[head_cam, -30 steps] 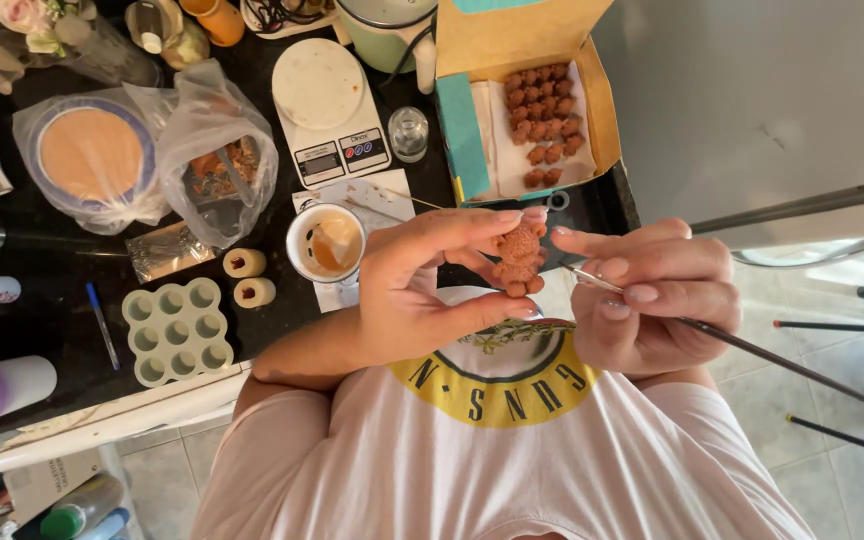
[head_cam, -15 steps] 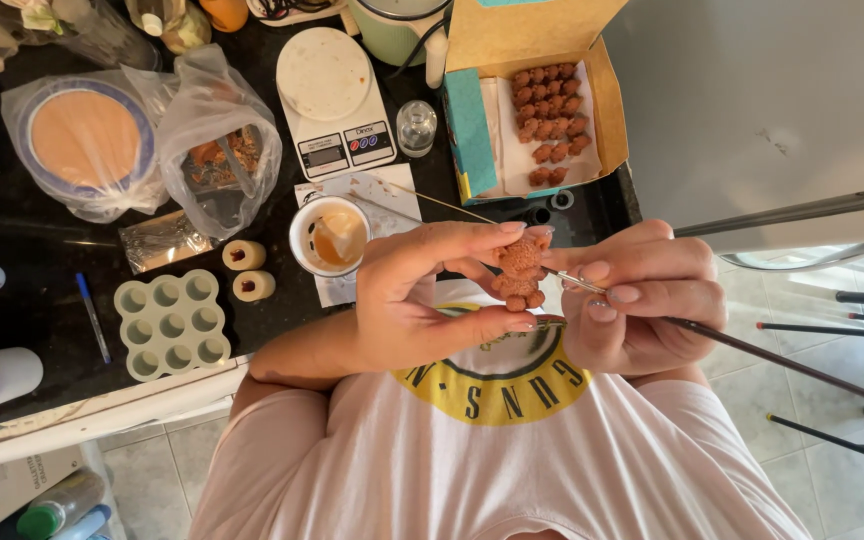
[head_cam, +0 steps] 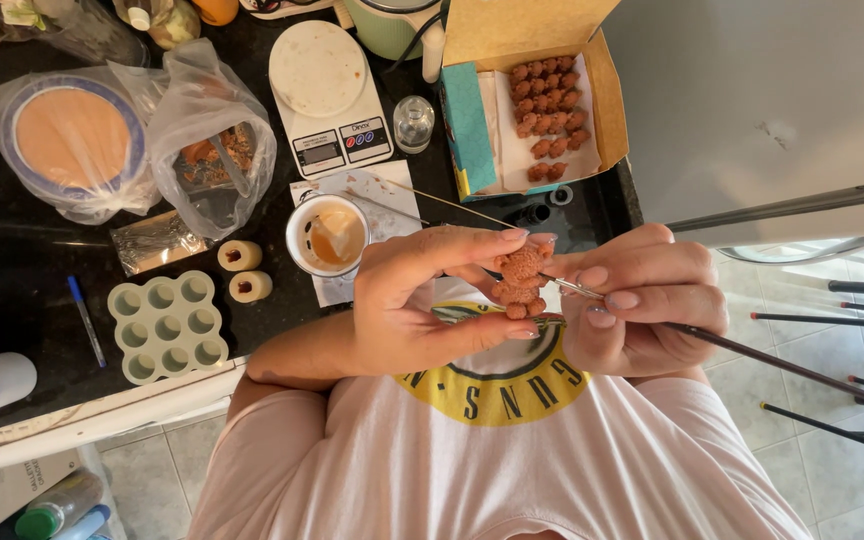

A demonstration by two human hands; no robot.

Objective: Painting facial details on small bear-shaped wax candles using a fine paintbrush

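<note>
My left hand [head_cam: 422, 300] pinches a small brown bear-shaped figure [head_cam: 520, 280] between thumb and fingertips, held up in front of my chest. My right hand [head_cam: 637, 300] grips a thin dark-handled brush [head_cam: 752, 355] whose metal tip touches the figure's right side. An open cardboard box [head_cam: 607, 110] on the dark counter holds several more of the same brown figures [head_cam: 550, 115] on white paper. A small white cup of orange-brown liquid [head_cam: 326, 235] stands just left of my left hand.
A white kitchen scale [head_cam: 327, 95], a small glass jar [head_cam: 413, 122], a pale green silicone mould [head_cam: 165, 326], two small cream rolls [head_cam: 240, 256], plastic bags with a plate [head_cam: 72, 135] and a blue pen [head_cam: 85, 320] crowd the counter. Dark chair legs [head_cam: 832, 300] stand at right.
The brush tip moved left from a small gap to touch the figure. Both hands shifted slightly lower together.
</note>
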